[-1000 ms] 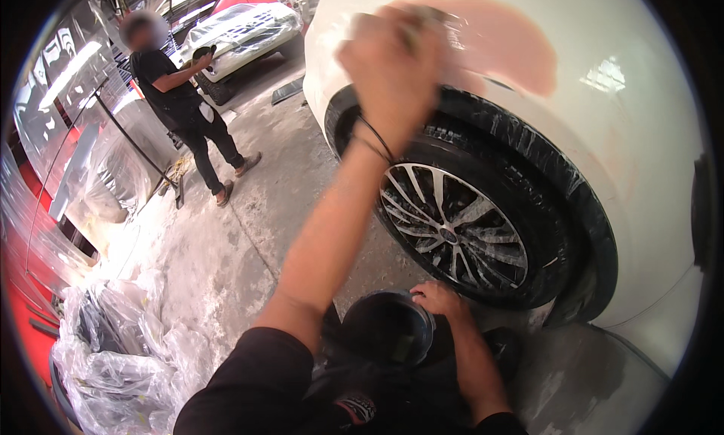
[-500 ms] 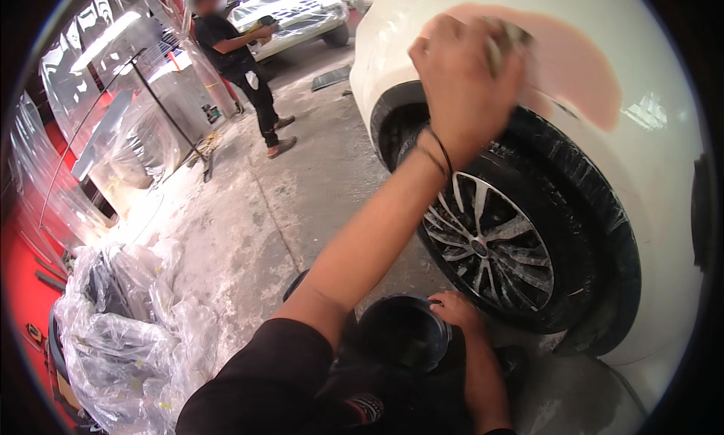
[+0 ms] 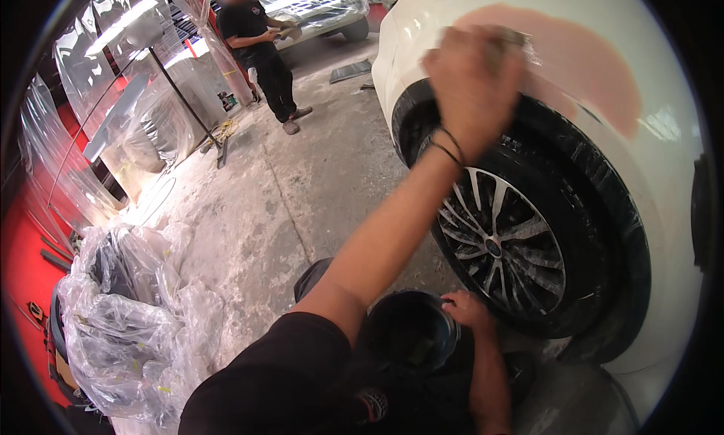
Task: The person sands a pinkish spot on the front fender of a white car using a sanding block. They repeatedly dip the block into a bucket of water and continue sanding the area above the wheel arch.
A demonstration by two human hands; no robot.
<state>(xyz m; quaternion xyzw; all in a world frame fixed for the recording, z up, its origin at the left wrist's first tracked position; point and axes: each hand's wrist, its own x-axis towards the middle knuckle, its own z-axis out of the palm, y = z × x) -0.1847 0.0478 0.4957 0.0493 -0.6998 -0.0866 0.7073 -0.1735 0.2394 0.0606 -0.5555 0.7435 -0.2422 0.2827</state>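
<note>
My left hand (image 3: 477,77) reaches across to the white car's fender, blurred by motion. Its fingers are closed on a small greyish-tan pad (image 3: 514,39), whose exact kind is unclear. The pad is at the left part of a smooth pinkish filler patch (image 3: 584,62) above the wheel arch. Low in front of me, my right hand (image 3: 466,308) grips the rim of a black bucket (image 3: 455,341), thumb side over its edge. Dark liquid seems to lie inside the bucket. Between my hands is the car wheel (image 3: 494,246), its tyre and arch trim streaked with whitish residue.
Crumpled clear plastic sheeting (image 3: 136,337) is heaped at the left. A lamp stand (image 3: 181,107) holds a bright light further off. Another person (image 3: 260,50) in dark clothes stands near a plastic-covered vehicle (image 3: 320,13), holding something. A flat dark panel (image 3: 351,71) lies on the concrete floor.
The view has shifted, moving the car rightward in the picture. Relative to the filler patch, my left hand with the pad is further left. My right hand stays on the bucket. The other person has turned.
</note>
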